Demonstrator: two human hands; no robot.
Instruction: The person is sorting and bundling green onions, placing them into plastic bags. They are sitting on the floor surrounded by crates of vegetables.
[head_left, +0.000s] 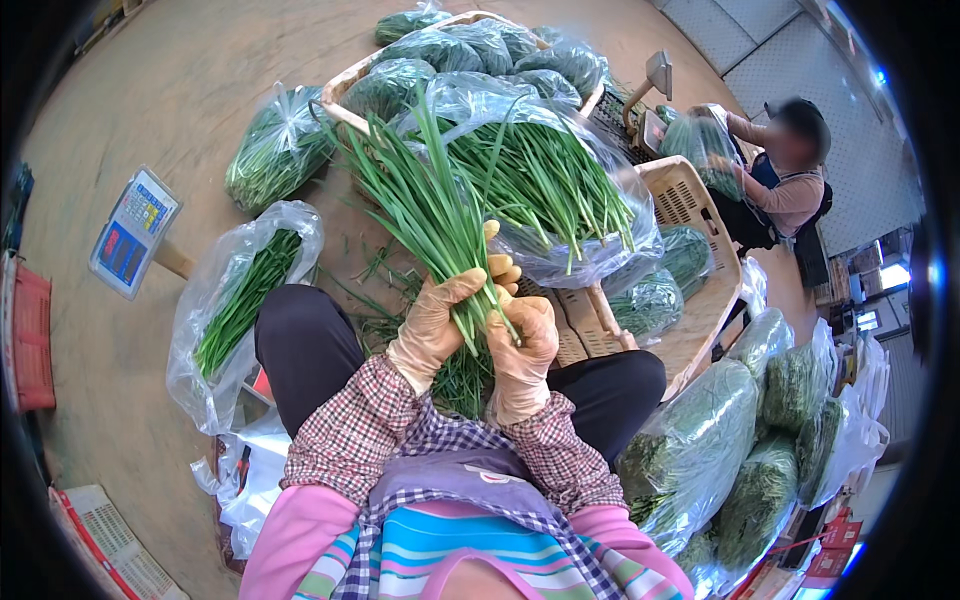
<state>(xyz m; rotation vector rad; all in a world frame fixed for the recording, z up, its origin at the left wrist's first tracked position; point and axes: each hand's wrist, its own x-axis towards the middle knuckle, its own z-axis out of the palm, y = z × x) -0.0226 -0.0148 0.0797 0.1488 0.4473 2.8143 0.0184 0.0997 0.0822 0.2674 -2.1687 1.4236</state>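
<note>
My left hand (442, 315), in a pale rubber glove, grips a bunch of long flat green leaves (427, 202), likely garlic chives, near the stem ends. Beside it my right hand (521, 337), gloved the same way, pinches stem ends at the bunch's lower right edge. Just beyond, an open clear plastic bag (592, 262) holds more of these leaves with stems toward me. Loose leaves (461, 382) lie between my knees. On the left, another open plastic bag (187, 322) with green leaves rests beside a digital scale (135, 232).
A plastic crate (341, 97) full of bagged greens stands ahead; a second crate (720, 300) holds more bags. Filled bags (697, 427) are piled at right. A co-worker (795, 180) handles a bag at upper right. A red crate (31, 337) stands far left.
</note>
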